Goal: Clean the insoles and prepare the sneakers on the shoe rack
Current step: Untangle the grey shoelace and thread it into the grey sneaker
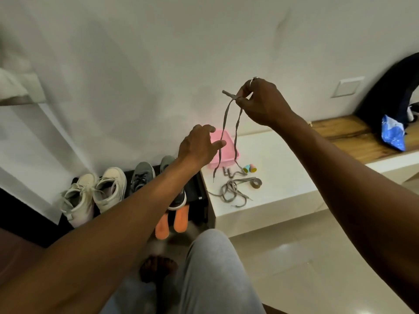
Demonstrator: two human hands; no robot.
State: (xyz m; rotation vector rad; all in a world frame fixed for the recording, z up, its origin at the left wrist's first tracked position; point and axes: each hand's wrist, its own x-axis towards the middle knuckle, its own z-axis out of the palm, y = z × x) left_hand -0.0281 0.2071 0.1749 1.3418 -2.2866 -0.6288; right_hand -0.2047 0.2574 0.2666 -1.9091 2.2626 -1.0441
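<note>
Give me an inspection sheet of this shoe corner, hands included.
Surface: white ledge beside a dark shoe rack.
Job's things: white sneakers and grey sneakers on the rack; orange insoles lean at its front; a loose lace lies on the ledge.
Clutter: pink basket, small roll, coloured bits on the ledge.
Hands: right hand pinches a grey shoelace, held up; left hand open beside the hanging strands.
Cables: nothing seen.
Surroundings: white wall, wooden bench with a blue bag.
</note>
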